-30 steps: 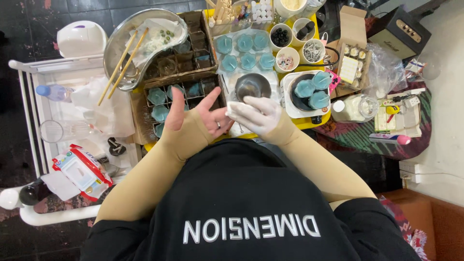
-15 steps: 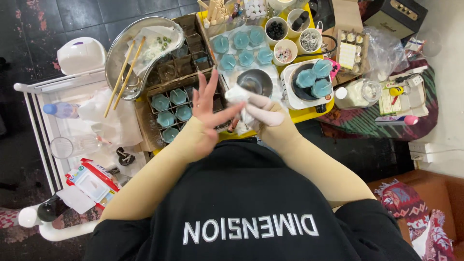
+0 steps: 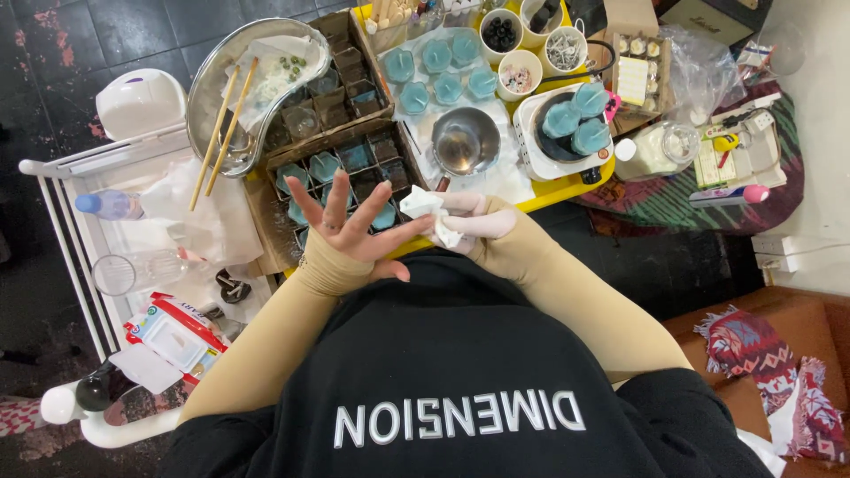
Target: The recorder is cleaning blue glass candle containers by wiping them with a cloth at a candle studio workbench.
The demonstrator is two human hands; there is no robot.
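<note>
Two hands meet above the near edge of a crowded yellow table [image 3: 567,188], seen from over the person's black shirt [image 3: 460,372] with its beige sleeves. Largest among the surroundings is a white wire rack [image 3: 62,230] at the left, holding a plastic water bottle [image 3: 108,205], a clear glass [image 3: 128,273] and a red-and-white packet of wipes [image 3: 173,335]. Beyond it lies a steel tray [image 3: 208,97] with two wooden chopsticks [image 3: 217,133] resting across a sheet of plastic. Beside the tray stands a brown cardboard divider box [image 3: 341,133], several of its cells filled with small blue candles [image 3: 323,166]; more blue candles [image 3: 443,71] sit in a group on white paper farther back. A small steel pot [image 3: 465,142] stands at the centre of the table, just beyond the hands, and a white hotplate [image 3: 567,137] to its right carries a dark pan with blue pieces. Paper cups [image 3: 531,44] line the far edge.

The left hand [image 3: 350,235] is spread wide, fingers fanned and palm turned up, holding nothing. The right hand [image 3: 482,232], in a pale glove, has its fingers closed around a crumpled white tissue [image 3: 423,205] and presses it against the fingertips of the left hand. The tissue lies between the two hands, directly in front of the pot and over the table's near edge.
</note>
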